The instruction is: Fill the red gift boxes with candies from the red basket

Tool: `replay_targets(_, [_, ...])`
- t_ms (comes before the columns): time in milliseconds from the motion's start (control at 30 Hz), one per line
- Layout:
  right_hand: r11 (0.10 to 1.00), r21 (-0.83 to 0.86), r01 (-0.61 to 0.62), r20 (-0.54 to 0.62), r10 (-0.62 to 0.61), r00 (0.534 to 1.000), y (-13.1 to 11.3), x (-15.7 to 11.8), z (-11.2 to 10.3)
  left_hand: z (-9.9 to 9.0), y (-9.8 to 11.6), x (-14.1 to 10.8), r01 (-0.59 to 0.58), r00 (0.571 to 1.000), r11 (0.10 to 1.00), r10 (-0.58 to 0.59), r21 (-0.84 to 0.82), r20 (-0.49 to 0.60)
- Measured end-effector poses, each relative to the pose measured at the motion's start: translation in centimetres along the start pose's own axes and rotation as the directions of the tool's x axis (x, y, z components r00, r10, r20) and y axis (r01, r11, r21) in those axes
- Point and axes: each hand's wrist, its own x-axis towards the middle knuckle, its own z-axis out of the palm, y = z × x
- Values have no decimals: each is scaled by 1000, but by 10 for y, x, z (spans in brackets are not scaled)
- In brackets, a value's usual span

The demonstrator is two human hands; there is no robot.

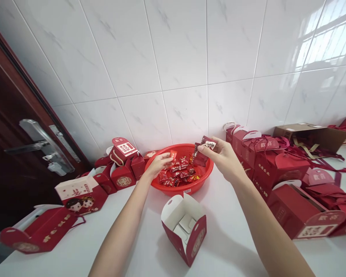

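Observation:
A red plastic basket [177,191] with several wrapped candies [178,171] in it stands against the tiled wall. Over its left side, my left hand [160,163] is closed on a small red candy packet [173,154]. My right hand [219,152] pinches dark red candy packets with a white label [200,154] above the basket's right rim; how many is hard to make out. In front of the basket, between my forearms, an open red gift box [187,234] stands upright, its white inside showing folded bottom flaps.
Several red gift boxes [82,194] line the left side beside a dark door with a metal handle [46,148]. More red boxes [279,169] crowd the right. An open cardboard carton [311,136] with ribbons lies at the back right. All rest on a white table [219,246].

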Motion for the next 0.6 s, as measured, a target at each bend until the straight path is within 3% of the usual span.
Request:
replay_targets(167, [1000,17,-22,80,21,997,4,2,-1,22,17,-29,-64,997,943,46,-326,-62])
replay_targets(233, [999,8,-35,93,34,995,7,2,-1,31,26,-42,-95,995,922,79,-376,-58])
replay_targets(367, [998,15,-68,117,66,991,10,4,3,41,39,-58,-224,975,911,207,-348,-86])
replay_targets(600, [986,52,-156,217,141,966,14,3,8,35,45,-71,-443,892,882,416,-160,-176])
